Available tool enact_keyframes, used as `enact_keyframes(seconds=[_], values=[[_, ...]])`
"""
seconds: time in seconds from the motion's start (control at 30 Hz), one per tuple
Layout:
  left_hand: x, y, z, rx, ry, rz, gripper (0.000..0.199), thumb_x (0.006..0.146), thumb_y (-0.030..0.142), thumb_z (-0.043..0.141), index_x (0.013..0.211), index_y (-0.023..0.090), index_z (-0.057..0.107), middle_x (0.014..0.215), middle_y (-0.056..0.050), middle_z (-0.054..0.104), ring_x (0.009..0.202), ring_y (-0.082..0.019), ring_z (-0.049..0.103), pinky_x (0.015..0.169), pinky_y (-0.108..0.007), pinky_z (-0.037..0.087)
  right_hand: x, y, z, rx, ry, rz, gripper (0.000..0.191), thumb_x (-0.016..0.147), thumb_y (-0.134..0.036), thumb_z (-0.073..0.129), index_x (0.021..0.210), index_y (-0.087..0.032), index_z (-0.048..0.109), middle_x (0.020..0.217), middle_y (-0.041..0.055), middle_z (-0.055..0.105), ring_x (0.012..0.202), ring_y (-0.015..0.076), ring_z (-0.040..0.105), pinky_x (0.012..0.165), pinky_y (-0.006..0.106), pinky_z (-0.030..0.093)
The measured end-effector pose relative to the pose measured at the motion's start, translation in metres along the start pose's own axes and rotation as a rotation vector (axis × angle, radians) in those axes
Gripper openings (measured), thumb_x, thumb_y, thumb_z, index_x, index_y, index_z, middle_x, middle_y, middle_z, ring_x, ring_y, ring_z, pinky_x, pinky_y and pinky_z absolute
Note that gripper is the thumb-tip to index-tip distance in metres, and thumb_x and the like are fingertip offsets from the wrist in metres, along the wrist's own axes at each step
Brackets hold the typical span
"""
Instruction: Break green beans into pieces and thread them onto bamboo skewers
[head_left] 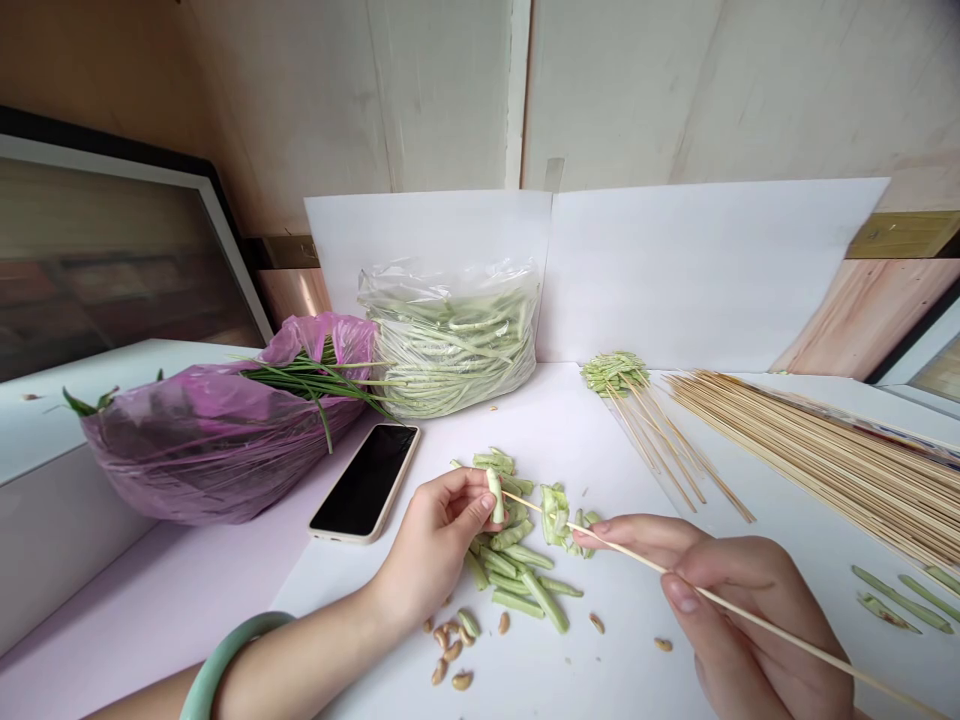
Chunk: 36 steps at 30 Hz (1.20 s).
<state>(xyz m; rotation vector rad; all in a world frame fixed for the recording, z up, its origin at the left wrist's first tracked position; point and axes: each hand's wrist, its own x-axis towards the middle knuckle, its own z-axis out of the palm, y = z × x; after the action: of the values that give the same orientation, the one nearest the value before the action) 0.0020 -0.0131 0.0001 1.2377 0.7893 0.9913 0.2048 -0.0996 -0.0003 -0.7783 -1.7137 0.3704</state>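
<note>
My left hand (450, 530) pinches a short piece of green bean (495, 495) between thumb and fingertips. My right hand (739, 590) grips a long bamboo skewer (630, 553), its tip at the bean piece; I cannot tell whether it has pierced it. Folded, split bean pieces (556, 515) sit along the skewer's front part, by my right fingertips, and look threaded on it. Below my left hand lies a pile of cut green beans (525, 580) on the white surface. Several loose tan bean seeds (452, 650) are scattered in front of it.
A clear bag of long beans (457, 350) stands at the back, beside a purple bag (225, 430) with green stalks. A phone (366, 482) lies left. To the right are filled skewers (619, 375), a bundle of bare skewers (825, 460) and bean scraps (904, 598). White boards (690, 270) stand behind.
</note>
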Motion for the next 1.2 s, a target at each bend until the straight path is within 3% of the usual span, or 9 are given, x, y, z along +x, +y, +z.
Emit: enact_keyframes(seconds=[0.33,0.6,0.9,1.07,1.2], values=[[0.001,0.0,-0.002,0.027,0.012,0.002,0.029,0.07,0.039,0.074,0.074,0.011,0.066,0.065,-0.001,0.059,0.064,-0.012,0.054,0.063,-0.023,0.044,-0.002,0.0,0.0,-0.024,-0.046,-0.002,0.024,0.092,-0.007,0.036,0.101,-0.027,0.045,0.112,0.0086,0.069,0.109,0.0261,0.063,0.088,0.042,0.054],[0.002,0.001,-0.001,-0.047,0.06,-0.006,0.035,0.056,0.038,0.084,0.077,0.012,0.074,0.068,-0.003,0.067,0.061,-0.012,0.057,0.06,-0.022,0.05,-0.002,0.003,-0.005,0.024,-0.168,0.025,0.02,0.095,-0.01,0.033,0.102,-0.026,0.043,0.118,0.0115,0.064,0.116,0.0275,0.057,0.092,0.046,0.051],[0.004,0.004,0.0,-0.179,0.009,-0.074,0.032,0.05,0.031,0.088,0.073,0.013,0.076,0.06,-0.001,0.068,0.054,-0.01,0.059,0.057,-0.021,0.052,0.01,0.005,0.0,0.257,0.02,0.202,0.014,0.098,-0.022,0.036,0.09,-0.028,0.046,0.104,0.0027,0.069,0.098,0.0196,0.067,0.086,0.036,0.055],[0.002,0.003,-0.002,-0.214,-0.035,-0.103,0.028,0.05,0.026,0.089,0.072,0.013,0.076,0.055,0.0,0.067,0.049,-0.009,0.06,0.053,-0.02,0.051,0.008,0.009,0.003,0.389,0.066,0.267,0.013,0.097,-0.022,0.038,0.088,-0.027,0.046,0.101,0.004,0.069,0.098,0.0232,0.067,0.085,0.042,0.054],[-0.002,0.002,-0.001,-0.209,-0.161,-0.149,0.025,0.055,0.025,0.087,0.074,0.013,0.077,0.06,-0.004,0.071,0.051,-0.01,0.062,0.054,-0.02,0.051,0.005,0.01,0.007,0.423,0.013,0.296,0.013,0.098,-0.024,0.037,0.088,-0.028,0.046,0.101,0.0039,0.069,0.096,0.0241,0.068,0.084,0.046,0.053]])
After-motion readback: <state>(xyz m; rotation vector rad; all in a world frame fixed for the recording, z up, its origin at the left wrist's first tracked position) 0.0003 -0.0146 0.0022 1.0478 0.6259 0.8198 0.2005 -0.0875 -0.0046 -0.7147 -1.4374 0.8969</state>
